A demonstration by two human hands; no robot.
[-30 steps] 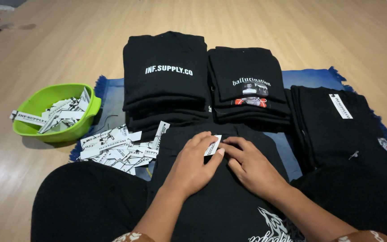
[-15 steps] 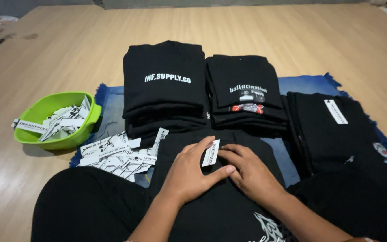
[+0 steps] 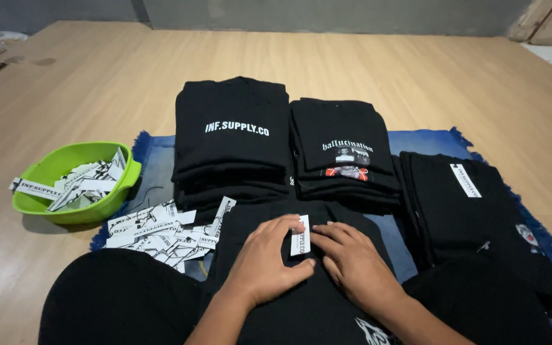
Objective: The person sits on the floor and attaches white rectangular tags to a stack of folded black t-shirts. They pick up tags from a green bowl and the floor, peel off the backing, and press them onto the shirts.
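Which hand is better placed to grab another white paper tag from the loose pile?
Likely left: the left hand lies nearer the loose pile of white paper tags; the right hand sits farther across the black shirt.

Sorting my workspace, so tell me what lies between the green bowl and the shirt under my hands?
In the head view, a loose pile of white tags lies between the green bowl and the black shirt.

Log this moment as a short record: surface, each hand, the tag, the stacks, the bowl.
surface: blue mat on a wooden floor
left hand: left hand flat on a black shirt, fingers at a white tag
right hand: right hand on the same shirt, beside the tag
stacks: two folded black shirt piles behind, a third to the right
loose tags: heap left of the shirt
bowl: green bowl holding more tags
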